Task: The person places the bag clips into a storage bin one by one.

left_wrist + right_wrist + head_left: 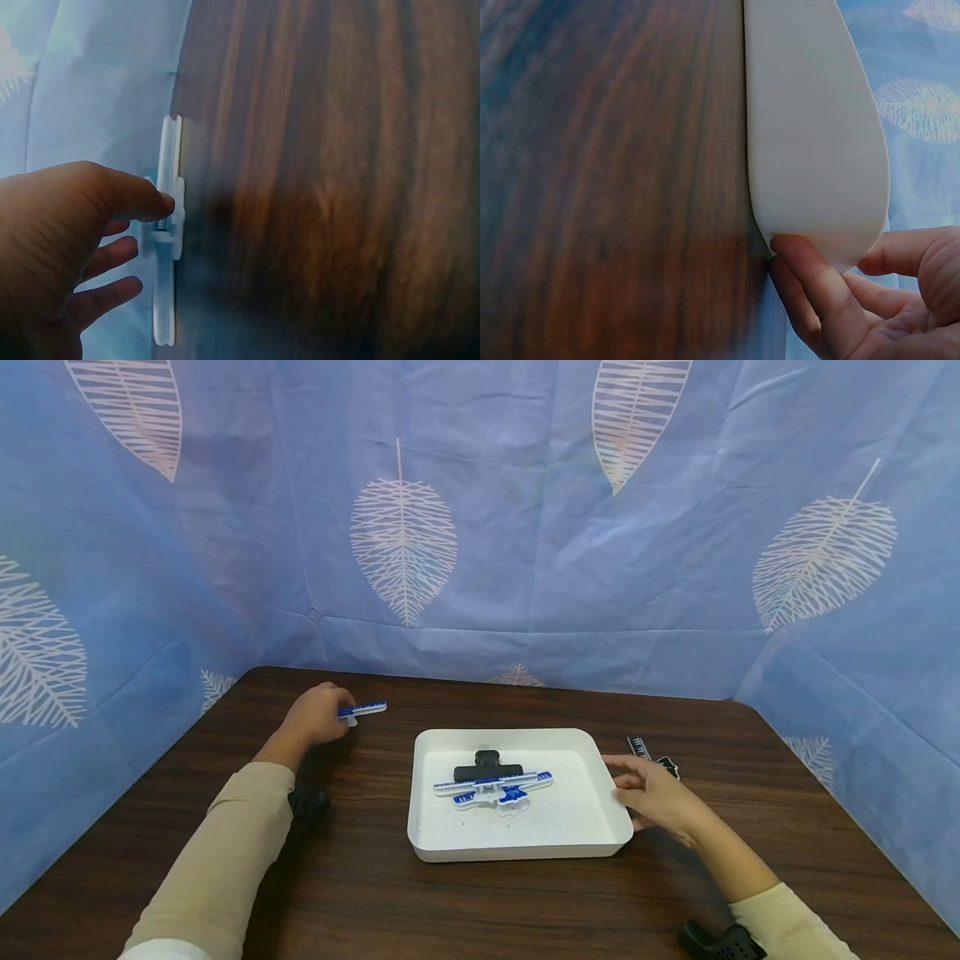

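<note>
Left wrist view: my left hand (64,217) pinches a slim clip (177,234) at its middle, thumb over the small coil spring, the other visible fingers spread apart from it. I probably take it there because both ends balance about that point. It is at the far left of the table (360,893); whether it touches the wood I cannot tell. Its long bar is grooved, smooth and plastic-looking, printed blue on white in the head view.

My right hand (862,315) grips a corner of the white tray (517,853), fingertips against the outer wall, thumb by the rim, likely to steady it. The tray is shallow, round-cornered and glossy. Inside, a matte black clip (487,772) lies just behind two crossed blue-and-white clips (502,789), one bearing a star. Just past my right hand sits a black-and-white clip (638,747), partly hidden. Dark, streaky wood grain runs beneath; blue creased cloth (510,568) with pale leaves hangs behind.
</note>
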Demonstrator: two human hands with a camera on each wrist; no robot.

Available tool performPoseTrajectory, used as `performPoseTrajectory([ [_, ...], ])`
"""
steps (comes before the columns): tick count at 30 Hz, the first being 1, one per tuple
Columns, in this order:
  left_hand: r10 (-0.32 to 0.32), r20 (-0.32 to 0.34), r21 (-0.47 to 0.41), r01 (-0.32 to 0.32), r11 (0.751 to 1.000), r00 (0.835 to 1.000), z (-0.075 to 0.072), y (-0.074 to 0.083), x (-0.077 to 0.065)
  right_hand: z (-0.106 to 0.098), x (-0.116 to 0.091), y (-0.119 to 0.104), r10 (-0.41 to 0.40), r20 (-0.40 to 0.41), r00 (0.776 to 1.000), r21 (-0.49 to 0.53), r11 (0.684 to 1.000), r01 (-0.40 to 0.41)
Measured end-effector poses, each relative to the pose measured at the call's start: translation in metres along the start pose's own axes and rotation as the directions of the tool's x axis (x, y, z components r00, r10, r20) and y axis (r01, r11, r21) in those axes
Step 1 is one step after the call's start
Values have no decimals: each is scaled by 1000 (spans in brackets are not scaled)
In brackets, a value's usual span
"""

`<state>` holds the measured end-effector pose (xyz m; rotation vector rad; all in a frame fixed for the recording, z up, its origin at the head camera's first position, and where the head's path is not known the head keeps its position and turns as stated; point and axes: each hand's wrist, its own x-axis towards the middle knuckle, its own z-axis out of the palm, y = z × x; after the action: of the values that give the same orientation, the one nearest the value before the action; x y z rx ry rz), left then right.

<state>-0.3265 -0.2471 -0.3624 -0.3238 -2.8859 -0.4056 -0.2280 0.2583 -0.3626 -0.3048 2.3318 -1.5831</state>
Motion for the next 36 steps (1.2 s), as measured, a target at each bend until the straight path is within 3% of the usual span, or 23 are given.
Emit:
performPoseTrajectory([
  [7, -11, 84, -17, 13, 1000, 996, -1, -7, 8, -1, -1, 0, 1, 6, 1000, 5, 1000, -1],
  [16, -36, 243, -69, 54, 996, 969, -8, -11, 21, -2, 1, -5, 14, -5, 1000, -5, 1000, -14],
  [24, -48, 275, -86, 74, 994, 960, -7, -11, 25, -2, 2, -6, 20, -5, 1000, -18, 1000, -20],
  [36, -22, 326, -60, 44, 997, 945, -10, -2, 24, -1, 0, -3, 18, -6, 1000, -5, 1000, -18],
])
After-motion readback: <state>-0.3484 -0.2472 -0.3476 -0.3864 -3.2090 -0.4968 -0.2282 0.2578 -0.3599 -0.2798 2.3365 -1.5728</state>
